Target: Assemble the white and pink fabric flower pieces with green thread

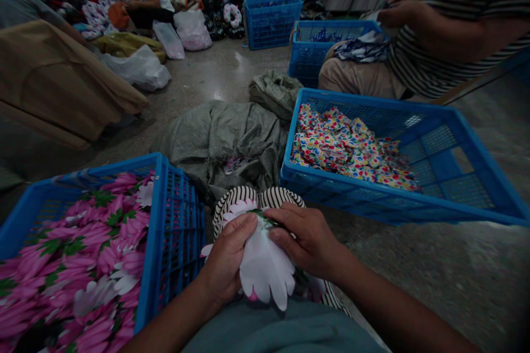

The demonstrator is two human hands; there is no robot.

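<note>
Both my hands hold one flower-shaped fabric piece over my lap, its white underside with scalloped petals facing up. My left hand grips its left side, thumb on top. My right hand pinches the upper edge, where a bit of pink and green print shows. Striped black-and-white fabric lies just beyond my hands. At my left stands a blue crate full of pink flower-print pieces.
A blue crate with multicoloured dotted fabric pieces sits at right. A grey sack lies on the floor ahead. A person in a striped shirt sits at upper right by more blue crates; another person sits far left among bags.
</note>
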